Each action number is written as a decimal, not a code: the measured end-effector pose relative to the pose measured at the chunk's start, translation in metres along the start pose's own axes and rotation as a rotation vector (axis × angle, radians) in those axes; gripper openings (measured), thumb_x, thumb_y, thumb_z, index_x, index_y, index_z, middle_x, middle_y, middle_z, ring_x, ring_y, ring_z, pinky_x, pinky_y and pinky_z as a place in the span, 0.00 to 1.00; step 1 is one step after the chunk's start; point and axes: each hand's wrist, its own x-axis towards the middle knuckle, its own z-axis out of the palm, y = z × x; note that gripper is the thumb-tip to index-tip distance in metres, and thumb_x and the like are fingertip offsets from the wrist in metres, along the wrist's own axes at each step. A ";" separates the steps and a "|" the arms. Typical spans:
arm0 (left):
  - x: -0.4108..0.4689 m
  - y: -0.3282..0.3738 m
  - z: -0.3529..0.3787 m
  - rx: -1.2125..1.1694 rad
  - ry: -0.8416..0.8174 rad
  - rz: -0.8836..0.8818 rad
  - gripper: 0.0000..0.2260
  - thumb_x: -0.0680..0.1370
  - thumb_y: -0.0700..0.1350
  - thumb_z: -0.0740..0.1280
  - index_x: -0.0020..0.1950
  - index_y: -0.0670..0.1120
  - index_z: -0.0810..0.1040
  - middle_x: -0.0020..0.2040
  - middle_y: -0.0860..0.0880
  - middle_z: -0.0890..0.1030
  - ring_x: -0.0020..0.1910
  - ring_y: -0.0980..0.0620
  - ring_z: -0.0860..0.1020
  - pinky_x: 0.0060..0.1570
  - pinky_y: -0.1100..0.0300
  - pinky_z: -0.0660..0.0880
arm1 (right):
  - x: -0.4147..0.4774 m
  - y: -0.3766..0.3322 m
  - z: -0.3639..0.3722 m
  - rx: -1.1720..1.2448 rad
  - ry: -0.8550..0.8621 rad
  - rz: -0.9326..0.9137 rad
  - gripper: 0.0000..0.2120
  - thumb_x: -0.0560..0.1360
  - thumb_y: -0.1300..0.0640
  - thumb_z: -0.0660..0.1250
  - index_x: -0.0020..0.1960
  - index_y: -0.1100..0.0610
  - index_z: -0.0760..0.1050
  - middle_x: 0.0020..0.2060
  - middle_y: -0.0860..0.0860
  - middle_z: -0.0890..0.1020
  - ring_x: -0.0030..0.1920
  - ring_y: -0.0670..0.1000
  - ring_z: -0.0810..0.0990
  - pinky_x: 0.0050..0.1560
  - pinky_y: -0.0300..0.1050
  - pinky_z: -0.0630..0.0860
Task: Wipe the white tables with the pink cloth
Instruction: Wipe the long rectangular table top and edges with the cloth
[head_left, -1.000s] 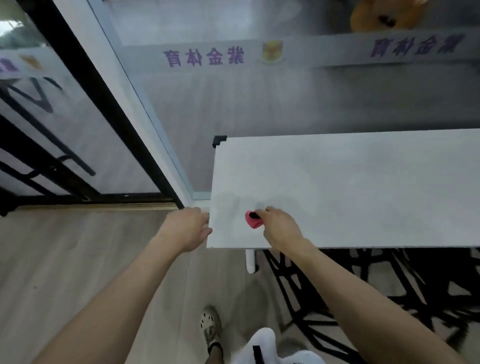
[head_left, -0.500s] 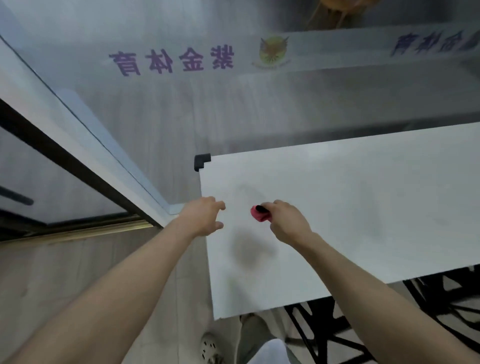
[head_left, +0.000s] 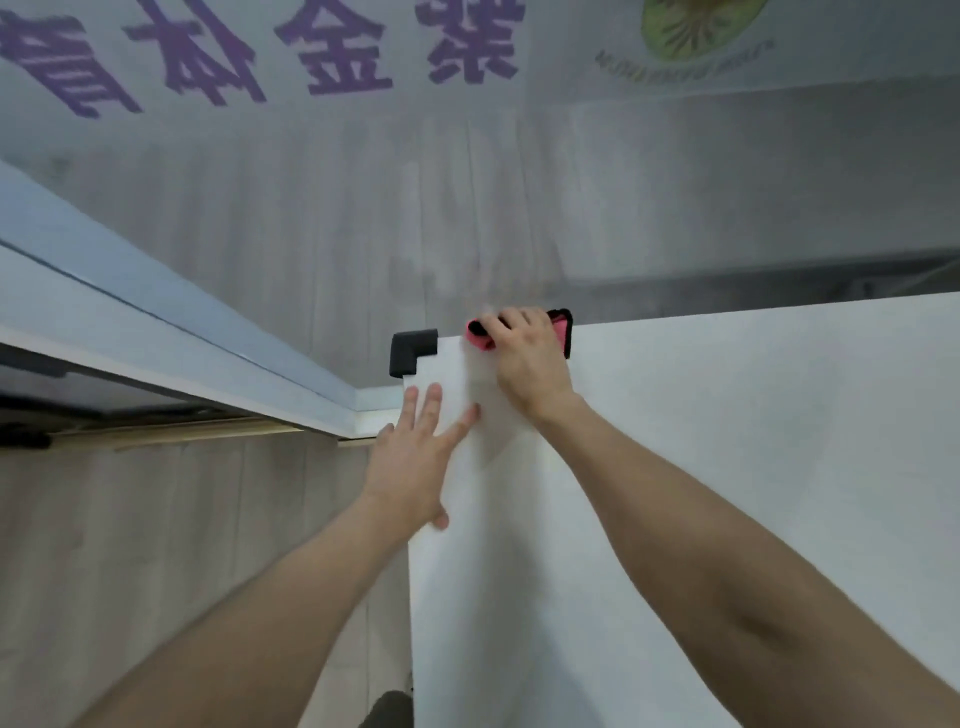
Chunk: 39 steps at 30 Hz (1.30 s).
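At the table's near left edge: left hand (head_left: 415, 467) lies flat with straight fingers, bracing on the white table (head_left: 727, 467).
Farther in, by the far edge: right hand (head_left: 524, 358) clasps the bunched pink cloth (head_left: 560, 332) and presses it to the tabletop.
Far left corner: black corner guard (head_left: 410, 351), just beside the cloth.
Risk: a stroke pushed further would likely run the cloth off the edge or snag the guard, leaving the corner unwiped.

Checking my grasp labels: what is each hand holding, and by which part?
The right hand holds the pink cloth across its middle, both ends sticking out. The left hand holds nothing; it rests flat on the white table.
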 end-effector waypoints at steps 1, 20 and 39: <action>0.000 0.000 -0.002 -0.007 0.001 0.000 0.70 0.62 0.59 0.86 0.84 0.64 0.34 0.86 0.43 0.34 0.85 0.37 0.37 0.76 0.42 0.68 | 0.005 -0.008 0.004 0.019 -0.019 0.027 0.27 0.72 0.57 0.49 0.61 0.56 0.82 0.48 0.56 0.82 0.51 0.63 0.79 0.60 0.59 0.73; -0.007 -0.001 -0.013 0.095 0.004 0.046 0.69 0.61 0.66 0.84 0.85 0.60 0.35 0.87 0.39 0.40 0.85 0.33 0.42 0.79 0.32 0.53 | -0.001 0.005 -0.015 -0.034 -0.112 -0.014 0.23 0.75 0.58 0.60 0.67 0.52 0.80 0.51 0.54 0.82 0.54 0.60 0.79 0.61 0.55 0.72; 0.029 0.014 -0.101 0.258 -0.135 0.141 0.35 0.71 0.71 0.75 0.74 0.58 0.75 0.59 0.52 0.82 0.56 0.47 0.82 0.53 0.53 0.79 | -0.055 0.226 -0.101 -0.187 0.065 0.348 0.14 0.78 0.60 0.63 0.60 0.56 0.82 0.53 0.59 0.83 0.56 0.65 0.80 0.72 0.60 0.68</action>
